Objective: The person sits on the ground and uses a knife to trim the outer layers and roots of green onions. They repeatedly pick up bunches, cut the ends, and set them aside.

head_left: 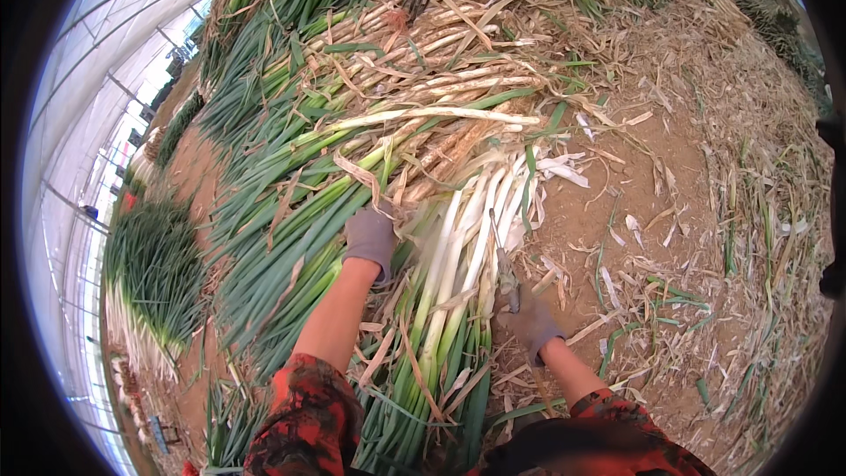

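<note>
My left hand (371,238), in a grey glove, is at the near edge of a pile of unpeeled Welsh onions (449,86). It touches green stalks and dry leaves there; its fingertips are hidden. My right hand (537,322), gloved alike, grips an air blow gun (507,277) whose thin nozzle points away from me. The nozzle tip lies over a bundle of peeled Welsh onions (453,258) with white shanks pointing away and green leaves towards me. Between my left hand and the white shanks, loose skins (423,221) look blurred.
Brown soil (615,192) strewn with peelings lies to the right, with a thicker band of trimmings (773,225) beyond. Peeled Welsh onions (142,277) form a stack at the left. Dark-handled scissors (416,5) rest on the far pile. A plastic greenhouse wall (86,92) curves along the left.
</note>
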Action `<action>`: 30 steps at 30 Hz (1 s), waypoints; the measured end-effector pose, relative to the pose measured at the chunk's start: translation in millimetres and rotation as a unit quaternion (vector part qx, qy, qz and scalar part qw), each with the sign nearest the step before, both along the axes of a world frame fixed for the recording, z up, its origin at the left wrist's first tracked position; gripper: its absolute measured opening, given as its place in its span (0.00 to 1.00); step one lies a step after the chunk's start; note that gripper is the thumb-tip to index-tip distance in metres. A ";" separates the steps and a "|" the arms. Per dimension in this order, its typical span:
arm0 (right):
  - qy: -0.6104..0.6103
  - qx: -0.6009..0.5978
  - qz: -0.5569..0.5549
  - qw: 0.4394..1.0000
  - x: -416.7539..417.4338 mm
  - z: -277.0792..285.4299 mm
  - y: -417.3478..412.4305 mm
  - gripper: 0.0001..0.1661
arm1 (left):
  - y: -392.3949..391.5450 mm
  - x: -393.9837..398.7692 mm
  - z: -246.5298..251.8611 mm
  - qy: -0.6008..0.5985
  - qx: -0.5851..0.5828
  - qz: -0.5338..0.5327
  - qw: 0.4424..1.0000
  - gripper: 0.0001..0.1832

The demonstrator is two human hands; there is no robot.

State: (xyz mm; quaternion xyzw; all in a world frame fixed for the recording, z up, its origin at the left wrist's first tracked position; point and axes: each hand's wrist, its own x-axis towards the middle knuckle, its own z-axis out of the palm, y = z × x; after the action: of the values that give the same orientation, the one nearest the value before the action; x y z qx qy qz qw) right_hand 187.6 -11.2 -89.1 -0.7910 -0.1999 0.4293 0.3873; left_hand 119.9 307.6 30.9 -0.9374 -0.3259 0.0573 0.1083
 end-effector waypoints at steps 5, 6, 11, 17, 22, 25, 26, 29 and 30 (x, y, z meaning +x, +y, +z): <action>-0.107 0.016 0.123 0.987 -34.8 34.4 -23.2 0.41 | -69.3 -51.2 -4.7 0.016 0.070 -0.070 0.995 0.22; -0.050 0.037 0.069 0.996 -35.3 28.0 -21.6 0.40 | -80.0 -60.0 -12.8 0.009 0.075 -0.068 0.995 0.21; 0.014 0.017 0.012 1.000 -25.8 3.6 -11.0 0.48 | -89.1 -97.7 -83.2 -0.053 0.043 -0.059 0.996 0.21; -0.026 -0.049 0.158 0.986 -46.1 53.4 -9.1 0.30 | -84.5 -137.4 -48.6 -0.073 -0.220 0.168 0.958 0.35; -0.075 -0.026 0.039 0.996 37.2 39.3 67.5 0.31 | -30.8 -154.4 -66.1 -0.166 -0.396 0.251 0.867 0.36; -0.129 -0.014 -0.082 0.988 91.2 18.3 85.7 0.26 | -40.2 -129.1 -71.9 -0.164 -0.434 0.217 0.859 0.34; -0.134 -0.030 -0.084 0.987 90.3 10.4 80.7 0.27 | -48.3 -121.6 -69.1 -0.125 -0.381 0.189 0.897 0.31; -0.063 -0.034 -0.039 0.997 53.0 33.0 62.7 0.30 | -36.8 -126.4 -57.5 -0.002 -0.352 0.142 0.925 0.29; 0.018 -0.013 -0.005 1.000 18.8 50.3 44.2 0.32 | -40.9 -128.4 -45.5 0.035 -0.315 0.122 0.941 0.26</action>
State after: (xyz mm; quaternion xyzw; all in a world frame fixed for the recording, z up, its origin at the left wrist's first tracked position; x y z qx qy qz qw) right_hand 206.4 33.0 -38.8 -0.7890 -0.1836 0.4442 0.3826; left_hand -8.5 266.7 -14.6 -0.8740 -0.3991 0.2030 -0.1887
